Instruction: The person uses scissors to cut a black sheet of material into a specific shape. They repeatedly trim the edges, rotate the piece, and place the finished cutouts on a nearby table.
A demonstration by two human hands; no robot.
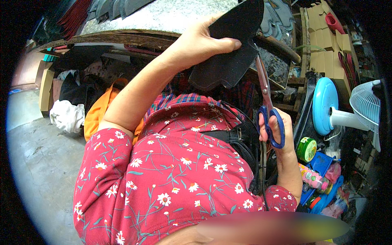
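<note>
My left hand (pixel 208 43) grips a flat black sheet piece (pixel 230 45), its thumb pressed on the face and its fingers hidden behind. The piece has a rounded top and a wavy lower edge, and hangs tilted in front of the worktable. In my right hand (pixel 281 126) is a pair of scissors (pixel 264 79) with dark blue handles, fingers through the loops. The metal blades point up and lie close together. Their tips are at the right edge of the black piece; whether they touch it I cannot tell.
A pale speckled worktable (pixel 159 18) with dark cut pieces (pixel 118 7) stands ahead. At right are a blue-based fan (pixel 325 106), a green round container (pixel 306 149) and cardboard boxes (pixel 322 41). An orange bag (pixel 97 112) and white cloth (pixel 67 116) lie at left.
</note>
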